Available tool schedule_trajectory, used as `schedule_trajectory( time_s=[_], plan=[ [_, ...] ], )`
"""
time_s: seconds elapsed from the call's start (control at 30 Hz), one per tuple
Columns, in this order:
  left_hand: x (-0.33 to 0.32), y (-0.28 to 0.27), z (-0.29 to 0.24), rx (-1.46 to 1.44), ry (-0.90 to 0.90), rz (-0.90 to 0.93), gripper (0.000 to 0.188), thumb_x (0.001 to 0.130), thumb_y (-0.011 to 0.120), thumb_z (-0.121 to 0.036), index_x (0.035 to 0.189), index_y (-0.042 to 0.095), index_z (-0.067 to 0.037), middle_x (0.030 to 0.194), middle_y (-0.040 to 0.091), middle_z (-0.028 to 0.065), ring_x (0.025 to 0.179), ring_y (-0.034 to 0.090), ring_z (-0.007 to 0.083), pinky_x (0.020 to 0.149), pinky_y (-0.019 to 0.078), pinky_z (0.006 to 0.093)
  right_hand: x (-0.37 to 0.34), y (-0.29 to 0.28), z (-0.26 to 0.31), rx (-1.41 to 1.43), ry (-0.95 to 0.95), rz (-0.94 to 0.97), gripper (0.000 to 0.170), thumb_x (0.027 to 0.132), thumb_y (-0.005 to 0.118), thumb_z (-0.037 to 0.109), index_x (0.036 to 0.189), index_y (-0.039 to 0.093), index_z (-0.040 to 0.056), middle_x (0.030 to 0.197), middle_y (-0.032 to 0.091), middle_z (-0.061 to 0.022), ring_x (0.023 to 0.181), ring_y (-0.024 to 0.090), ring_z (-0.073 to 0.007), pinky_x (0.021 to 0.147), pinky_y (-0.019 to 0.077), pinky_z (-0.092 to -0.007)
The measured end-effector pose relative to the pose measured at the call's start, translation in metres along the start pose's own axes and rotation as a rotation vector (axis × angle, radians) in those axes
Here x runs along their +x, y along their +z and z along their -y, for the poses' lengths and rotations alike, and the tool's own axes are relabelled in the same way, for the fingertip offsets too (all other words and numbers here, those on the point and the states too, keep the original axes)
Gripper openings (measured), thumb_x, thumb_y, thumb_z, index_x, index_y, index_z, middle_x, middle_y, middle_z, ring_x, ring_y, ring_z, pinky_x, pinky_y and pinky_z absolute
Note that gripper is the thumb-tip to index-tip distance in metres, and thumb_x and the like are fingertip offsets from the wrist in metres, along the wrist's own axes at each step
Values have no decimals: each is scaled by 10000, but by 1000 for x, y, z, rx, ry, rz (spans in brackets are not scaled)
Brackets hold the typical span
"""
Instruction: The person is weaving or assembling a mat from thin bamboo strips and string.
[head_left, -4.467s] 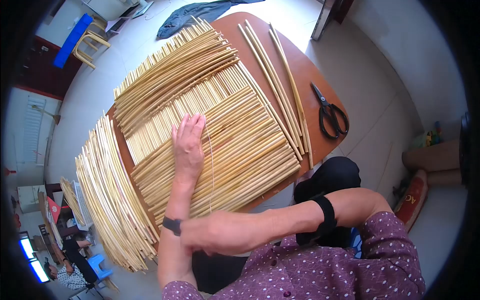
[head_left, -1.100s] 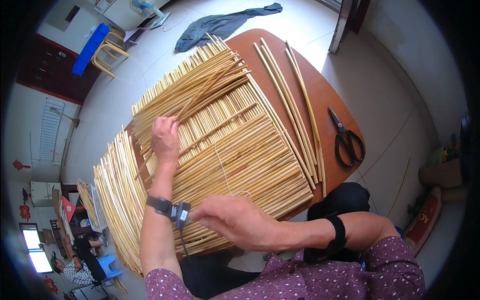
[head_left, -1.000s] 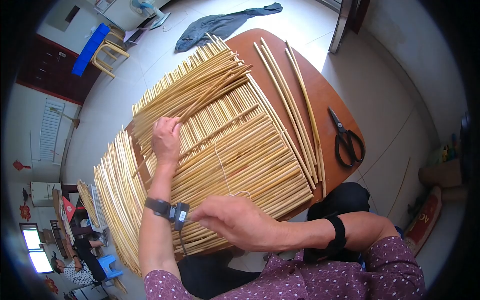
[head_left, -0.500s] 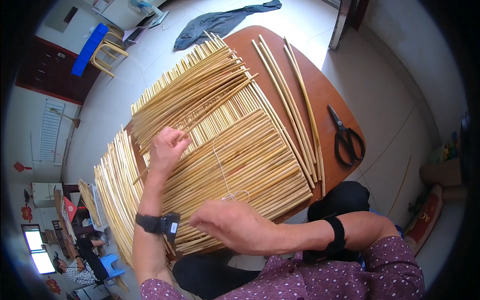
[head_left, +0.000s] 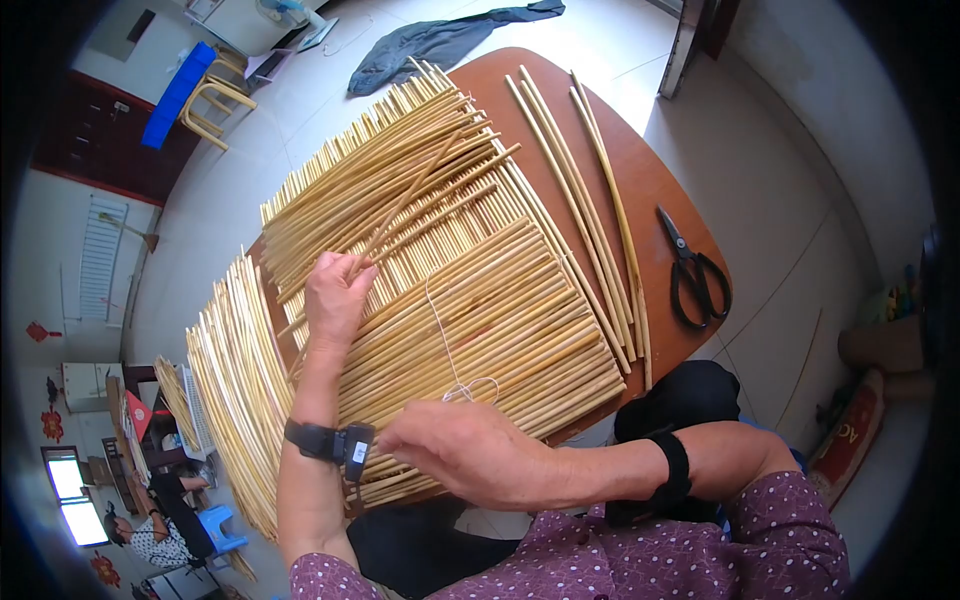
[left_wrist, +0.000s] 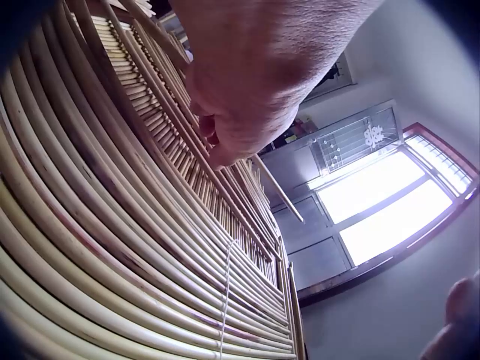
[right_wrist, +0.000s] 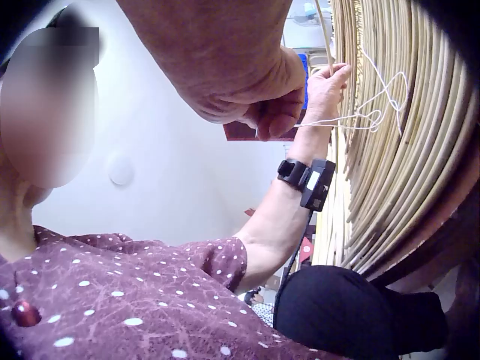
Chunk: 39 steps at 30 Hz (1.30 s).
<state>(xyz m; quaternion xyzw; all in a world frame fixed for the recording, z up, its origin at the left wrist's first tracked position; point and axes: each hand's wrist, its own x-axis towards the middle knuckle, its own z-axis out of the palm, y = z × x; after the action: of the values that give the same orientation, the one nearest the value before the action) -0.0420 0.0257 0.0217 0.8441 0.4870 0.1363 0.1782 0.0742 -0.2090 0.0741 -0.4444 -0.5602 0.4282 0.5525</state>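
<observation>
Beneath nearly everything, a brown worktop (head_left: 640, 160) with rounded corners. Toward the near edge, a broad sheet of crosswise stalks (head_left: 500, 310), set side by side over a paler lengthwise layer, probably for an even face. Along the left edge, a thick bundle (head_left: 240, 370) of pale stalks; toward the far edge, a looser pile (head_left: 360, 180) atop the same lengthwise layer, likely parked there for easy reach. Above the middle of the worktop's left side, a left hand (head_left: 338, 297), fingers and thumb clamped on a thin stalk (head_left: 410, 198) slanting across the pile, perhaps pinched for control of that slant. Above the near edge, a right hand (head_left: 465, 445), fingers curled together, apparently clamped on a white thread (head_left: 443, 333), with slack lying over the sheet, perhaps against losing the end. Near the right corner, black-handled scissors (head_left: 683, 254), seemingly set aside yet handy.
</observation>
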Motion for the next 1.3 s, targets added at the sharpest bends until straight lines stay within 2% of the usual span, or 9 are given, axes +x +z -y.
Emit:
schedule_trajectory(
  time_s=[0.17, 0.43, 0.57, 0.63, 0.87, 1.07, 1.13, 1.23, 1.3],
  plan=[
    [0, 4, 2, 23, -2, 22, 218, 872, 741, -256, 1006, 747, -84, 909, 582, 51, 786, 596, 194, 727, 482, 365, -1, 2, -2, -10, -4, -2, 139, 937, 641, 130, 1040, 636, 37, 913, 635, -123, 854, 651, -322, 729, 521, -402],
    [23, 7, 2, 157, 95, -181, 218, 909, 686, -214, 1093, 731, -104, 958, 612, 55, 818, 635, 233, 709, 499, 374, -1, 2, -2, -26, 24, 40, 137, 942, 633, 134, 1038, 636, 36, 917, 630, -123, 876, 645, -322, 743, 520, -400],
    [37, 13, 1, 235, 105, -207, 211, 901, 688, -183, 1095, 736, -115, 965, 620, 47, 825, 637, 224, 716, 513, 380, -1, 2, -2, -25, 40, 56, 141, 948, 624, 143, 1039, 635, 36, 931, 629, -126, 895, 642, -325, 756, 520, -401],
    [40, 17, 0, 244, 18, -152, 244, 890, 697, -169, 1130, 725, -129, 974, 621, 45, 832, 639, 219, 734, 526, 383, -1, 2, -2, -34, 47, 58, 140, 945, 626, 139, 1040, 635, 38, 933, 631, -125, 898, 643, -323, 757, 521, -400],
    [42, 20, -1, 290, -52, -123, 309, 882, 717, -193, 1187, 695, -153, 995, 622, 28, 859, 646, 196, 764, 536, 378, -1, 3, -3, -40, 42, 51, 133, 931, 636, 124, 1040, 636, 49, 940, 635, -120, 903, 647, -317, 758, 523, -399],
    [40, 21, 6, 314, 133, -198, 168, 889, 707, -186, 1052, 715, -148, 981, 632, 11, 880, 647, 171, 767, 558, 350, -2, 5, -3, -23, 44, 44, 131, 931, 637, 119, 1041, 634, 46, 937, 638, -123, 898, 651, -327, 756, 526, -405],
    [42, 21, 9, 436, 255, -258, 86, 914, 664, -161, 984, 715, -160, 964, 635, 2, 896, 634, 154, 753, 572, 314, -2, 5, -3, -26, 40, 45, 137, 931, 637, 117, 1047, 635, 44, 941, 645, -127, 895, 654, -331, 755, 530, -406],
    [42, 18, 9, 496, 202, -210, 86, 926, 632, -130, 952, 709, -158, 950, 632, 6, 912, 619, 149, 739, 579, 294, -1, 5, 0, -8, 26, -4, 152, 932, 637, 116, 1063, 637, 41, 951, 658, -137, 895, 661, -337, 756, 537, -405],
    [42, 17, 12, 474, 231, -205, 93, 929, 621, -124, 950, 708, -150, 944, 629, 13, 912, 613, 150, 732, 580, 297, 0, 6, 0, 14, 15, -50, 162, 932, 637, 117, 1074, 638, 40, 958, 664, -142, 896, 664, -340, 757, 540, -405]
  ],
)
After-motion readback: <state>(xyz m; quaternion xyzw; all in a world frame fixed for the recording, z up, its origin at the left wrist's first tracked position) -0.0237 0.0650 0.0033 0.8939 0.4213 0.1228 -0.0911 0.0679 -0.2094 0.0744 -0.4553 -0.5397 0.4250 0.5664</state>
